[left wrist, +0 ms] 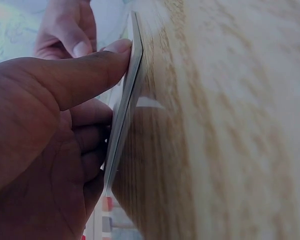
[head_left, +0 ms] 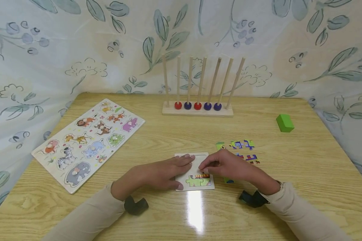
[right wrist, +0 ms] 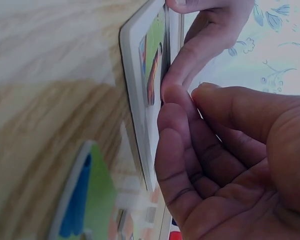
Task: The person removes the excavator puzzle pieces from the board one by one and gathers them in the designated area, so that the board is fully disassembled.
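Note:
A pale puzzle tray (head_left: 184,182) lies on the table, with joined green puzzle pieces (head_left: 196,181) and a red-and-yellow striped strip in its lower right part. My left hand (head_left: 166,170) rests across the tray's left side, fingers extended over it. In the left wrist view, the left thumb (left wrist: 97,70) touches the tray's edge. My right hand (head_left: 229,165) is at the tray's right side, its fingers bent and thumb near the index finger. In the right wrist view, the right fingertips (right wrist: 172,117) are close to the tray; whether a piece is between them is hidden.
Loose puzzle pieces (head_left: 248,145) lie right of the tray, partly behind my right hand. An animal peg board (head_left: 90,140) lies at left. A bead stand (head_left: 199,112) with upright rods stands at the back. A green block (head_left: 285,123) sits at right.

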`<state>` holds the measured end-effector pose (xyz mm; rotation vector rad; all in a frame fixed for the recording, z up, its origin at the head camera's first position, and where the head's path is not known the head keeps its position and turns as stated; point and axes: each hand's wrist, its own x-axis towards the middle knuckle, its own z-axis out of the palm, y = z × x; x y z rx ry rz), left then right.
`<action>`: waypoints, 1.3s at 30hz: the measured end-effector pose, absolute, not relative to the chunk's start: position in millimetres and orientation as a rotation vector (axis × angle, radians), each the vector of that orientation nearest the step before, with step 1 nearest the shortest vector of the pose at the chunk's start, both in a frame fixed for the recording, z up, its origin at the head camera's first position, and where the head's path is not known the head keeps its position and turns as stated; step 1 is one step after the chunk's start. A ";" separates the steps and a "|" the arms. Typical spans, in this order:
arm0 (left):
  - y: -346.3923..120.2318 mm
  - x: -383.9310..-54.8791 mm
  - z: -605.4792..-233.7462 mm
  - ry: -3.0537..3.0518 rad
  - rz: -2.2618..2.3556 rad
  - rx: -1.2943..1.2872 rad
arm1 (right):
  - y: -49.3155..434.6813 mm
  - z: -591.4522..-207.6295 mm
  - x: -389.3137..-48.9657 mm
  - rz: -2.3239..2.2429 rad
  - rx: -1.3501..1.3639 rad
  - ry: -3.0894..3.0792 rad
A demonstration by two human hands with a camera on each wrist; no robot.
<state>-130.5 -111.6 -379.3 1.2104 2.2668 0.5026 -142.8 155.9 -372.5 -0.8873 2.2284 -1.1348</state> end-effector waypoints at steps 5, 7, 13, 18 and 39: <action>-111.7 -130.7 -378.6 2.259 0.513 1.205 | 149.8 -372.8 -141.7 -1.139 -0.903 2.206; -111.8 -130.7 -378.6 2.260 0.512 1.206 | 147.6 -372.7 -141.5 -1.136 -0.907 2.196; -111.9 -130.5 -379.3 2.263 0.513 1.205 | 143.7 -372.1 -142.5 -1.114 -0.911 2.186; -111.8 -130.8 -380.0 2.262 0.519 1.205 | 142.1 -372.4 -143.6 -1.094 -0.890 2.167; -111.4 -132.5 -380.2 2.260 0.528 1.223 | 143.1 -373.7 -144.0 -1.128 -0.943 2.074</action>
